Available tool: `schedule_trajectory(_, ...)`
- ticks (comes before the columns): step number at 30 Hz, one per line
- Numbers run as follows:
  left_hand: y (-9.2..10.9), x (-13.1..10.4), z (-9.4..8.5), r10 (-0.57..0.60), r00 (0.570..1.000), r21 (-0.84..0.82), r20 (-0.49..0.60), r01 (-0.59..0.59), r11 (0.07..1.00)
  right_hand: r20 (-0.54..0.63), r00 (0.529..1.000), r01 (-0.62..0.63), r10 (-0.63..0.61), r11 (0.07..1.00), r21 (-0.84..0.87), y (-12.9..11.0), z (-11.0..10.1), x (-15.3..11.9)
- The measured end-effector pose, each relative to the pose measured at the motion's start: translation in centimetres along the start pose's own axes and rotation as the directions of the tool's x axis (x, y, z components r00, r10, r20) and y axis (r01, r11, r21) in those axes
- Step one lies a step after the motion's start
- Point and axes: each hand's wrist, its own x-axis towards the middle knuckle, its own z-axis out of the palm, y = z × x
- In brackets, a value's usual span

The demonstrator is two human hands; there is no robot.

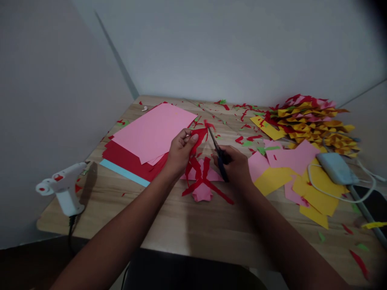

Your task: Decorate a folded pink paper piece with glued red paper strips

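Observation:
A folded piece of red paper [199, 136] is pinched between the thumb and fingers of my left hand [182, 150], over the middle of the table. My right hand [235, 164] is closed round dark-handled scissors [213, 139], whose blades point up and away, with their tip beside the red paper's right corner. A small red scrap [208, 124] shows blurred just past that tip. Below my hands, red paper strips [202, 177] lie across a folded pink paper piece [202, 192].
Pink sheets [157, 129] lie over red sheets [130, 159] at left, near a white glue gun [65, 189]. Pink and yellow cut pieces [273, 180], a light-blue device [337, 167] with a cable and a folded-paper pile [314, 123] are at right. Scraps litter the table.

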Motion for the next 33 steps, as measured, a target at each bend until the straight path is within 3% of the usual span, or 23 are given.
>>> schedule_trajectory(7,-0.5,0.2,-0.4,0.010,0.999,0.031,-0.037,-0.009,0.999,-0.076,0.984,-0.171,0.162,0.975,-0.145,1.3,-1.5,1.0)
schedule_trajectory(12,-0.5,0.2,-0.3,0.034,0.998,-0.003,-0.047,-0.035,0.999,-0.004,0.975,-0.222,0.222,0.974,-0.041,0.8,-1.9,1.0)
schedule_trajectory(20,-0.4,0.2,-0.1,0.042,0.995,-0.032,-0.087,-0.045,0.998,0.211,0.977,-0.017,0.015,1.000,0.007,-1.3,0.0,0.0)
schedule_trajectory(28,-1.1,-0.2,0.0,-0.007,0.998,-0.035,0.058,0.009,0.999,0.119,0.992,-0.038,0.030,0.997,0.063,-1.1,0.5,-0.4)
schedule_trajectory(33,-0.9,-0.2,0.2,-0.011,1.000,-0.037,0.025,0.012,0.999,0.068,0.997,-0.027,0.024,0.998,0.049,-0.5,0.3,-0.2)
